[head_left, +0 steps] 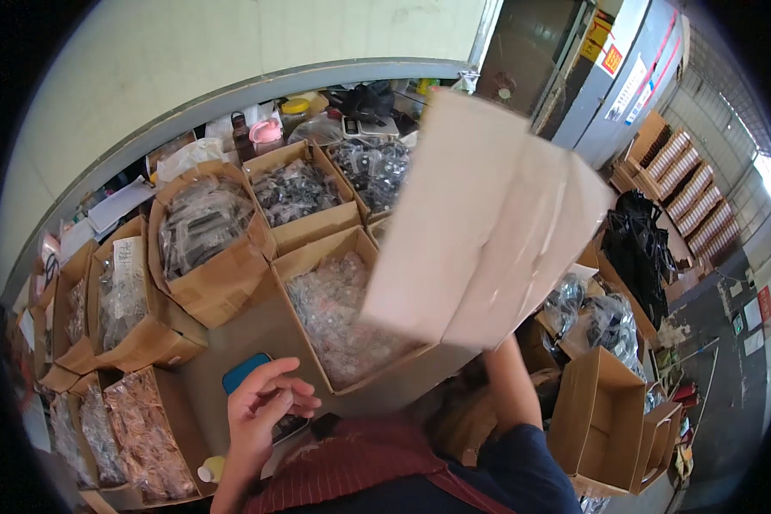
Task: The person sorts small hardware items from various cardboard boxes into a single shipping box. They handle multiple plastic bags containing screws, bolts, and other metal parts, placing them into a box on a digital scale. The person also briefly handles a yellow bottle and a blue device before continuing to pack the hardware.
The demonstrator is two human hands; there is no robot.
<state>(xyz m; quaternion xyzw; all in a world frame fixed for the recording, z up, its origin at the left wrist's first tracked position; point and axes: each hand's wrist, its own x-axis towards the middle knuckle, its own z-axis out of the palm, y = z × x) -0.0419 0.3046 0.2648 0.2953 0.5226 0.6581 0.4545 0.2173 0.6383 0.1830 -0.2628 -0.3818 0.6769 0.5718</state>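
My right hand is hidden behind a large pale paper bag [480,223] that it lifts up in front of the camera; only the forearm [510,385] shows below the bag. My left hand [261,407] hangs low with fingers curled loosely, holding nothing, just over a blue-cased phone [244,371] lying on brown cardboard. A cardboard box of clear packets [338,313] sits under the raised bag.
Several open cardboard boxes [206,231] filled with bagged small parts crowd the table. Bottles and jars [265,133] stand along the back wall. Open brown paper bags [604,420] stand at the right, beside a black bundle [638,248].
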